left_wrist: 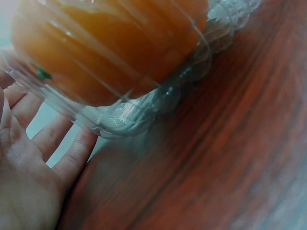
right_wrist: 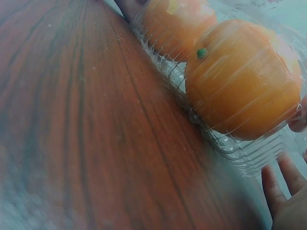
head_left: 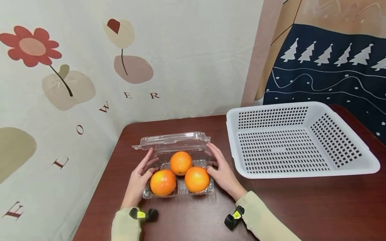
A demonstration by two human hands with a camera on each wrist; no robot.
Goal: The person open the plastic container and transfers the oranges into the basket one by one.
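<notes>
A clear plastic clamshell box (head_left: 181, 193) stands on the table with its lid (head_left: 178, 139) raised at the back. Three oranges lie in its tray: a left front orange (head_left: 163, 182), a right front orange (head_left: 197, 179) and a rear orange (head_left: 181, 163). Along the box's left side, my left hand (head_left: 141, 175) touches the plastic with extended fingers, its thumb near the front orange. My right hand (head_left: 222, 172) lies against the opposite side, fingertips up by the lid's corner. Both wrist views show fingers (left_wrist: 72, 153) beside the ribbed plastic wall.
A white perforated plastic basket (head_left: 241, 170) sits on the dark red wooden table (head_left: 187, 217) to the right. Behind the table hang a flower-printed curtain (head_left: 193, 60) and a navy cloth with white trees (head_left: 328, 77). Each sleeve cuff carries a small black camera (head_left: 152, 215).
</notes>
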